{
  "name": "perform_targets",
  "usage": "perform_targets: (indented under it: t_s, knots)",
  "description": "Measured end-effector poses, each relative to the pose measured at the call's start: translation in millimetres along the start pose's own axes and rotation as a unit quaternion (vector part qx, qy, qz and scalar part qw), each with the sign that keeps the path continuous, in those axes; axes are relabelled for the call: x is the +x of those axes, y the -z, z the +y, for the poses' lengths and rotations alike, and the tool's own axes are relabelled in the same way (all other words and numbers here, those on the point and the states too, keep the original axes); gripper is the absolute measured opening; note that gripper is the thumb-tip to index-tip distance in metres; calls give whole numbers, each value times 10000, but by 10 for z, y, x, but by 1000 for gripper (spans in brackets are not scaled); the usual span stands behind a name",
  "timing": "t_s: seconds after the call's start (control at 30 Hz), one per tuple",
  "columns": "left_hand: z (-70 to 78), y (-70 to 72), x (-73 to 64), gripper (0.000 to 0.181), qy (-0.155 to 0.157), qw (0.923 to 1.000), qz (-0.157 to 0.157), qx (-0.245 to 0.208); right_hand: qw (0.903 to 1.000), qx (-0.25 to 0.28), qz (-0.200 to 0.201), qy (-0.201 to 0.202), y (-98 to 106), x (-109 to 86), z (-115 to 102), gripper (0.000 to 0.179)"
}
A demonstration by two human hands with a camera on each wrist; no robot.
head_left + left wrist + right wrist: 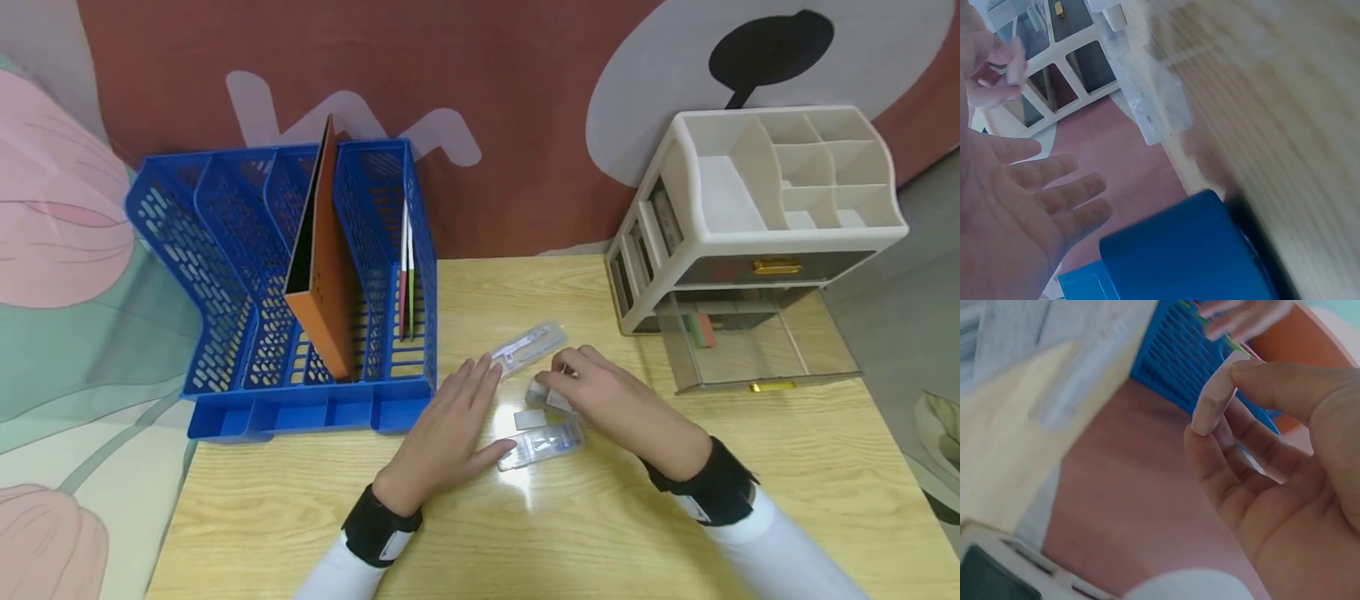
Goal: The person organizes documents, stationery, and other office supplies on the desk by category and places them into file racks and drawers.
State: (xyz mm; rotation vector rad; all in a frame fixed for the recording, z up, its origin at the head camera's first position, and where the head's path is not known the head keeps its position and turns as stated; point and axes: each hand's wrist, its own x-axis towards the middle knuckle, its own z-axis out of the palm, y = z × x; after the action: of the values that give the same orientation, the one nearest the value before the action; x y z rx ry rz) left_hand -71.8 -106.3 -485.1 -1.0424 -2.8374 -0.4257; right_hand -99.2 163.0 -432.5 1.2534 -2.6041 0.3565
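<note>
The small, pale, angular block [1213, 400] could slip and fall, as only fingertips and thumb seem to secure it; a low sweep might also knock the clear plastic oblong case [543, 443] aside. The right hand [611, 396] pinches the block over the yellow wood-grain worktop [480, 542]. The left hand [450, 429] holds nothing, fingers straight; whether its thumb touches the case, I cannot tell.

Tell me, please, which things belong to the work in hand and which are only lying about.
Seem to belong:
pale block, pinched by the right hand
farther clear case and nearer clear case, beside the left hand
flat grey piece

Seem only lying about:
blue rack with orange folder
white drawer unit, though its open drawer may be in use
</note>
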Motion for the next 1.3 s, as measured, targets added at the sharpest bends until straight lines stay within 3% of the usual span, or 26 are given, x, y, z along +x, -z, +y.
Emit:
perform_targets:
  t_s: [0.13,0.27,0.33,0.37,0.67,0.77,0.9,1.0,1.03,1.3]
  knots:
    - [16,-24,80,94,17,10000,-47,-59,9986,13,534,-7,168,-69,32,38]
    - [19,-58,132,93,23,9999,-135,-96,9924,-19,1229,92,319,-114,88,21]
    - [18,-77,148,92,17,9998,-200,-91,9895,-7,1445,6,409,-145,108,32]
    - [17,-89,155,91,14,9997,-237,-87,9883,-25,1521,-62,460,-167,120,40]
    - [14,-123,208,85,-22,9991,-415,-33,9799,-433,1652,-1030,833,-538,417,51]
    - [4,-113,222,84,-41,9990,-442,28,9774,-587,1533,-1334,848,-687,570,54]
    - [1,-98,238,84,-15,9990,-450,35,9726,-676,1311,-1798,832,-857,753,18]
    - [-3,-85,247,84,84,9987,-506,-47,9686,-717,1208,-2050,819,-938,885,41]
    - [-6,-82,247,84,115,9985,-530,-64,9676,-734,1175,-2111,814,-960,928,42]
    - [-43,-81,215,82,175,9979,-602,-131,9545,-590,46,-2924,828,-1037,1180,19]
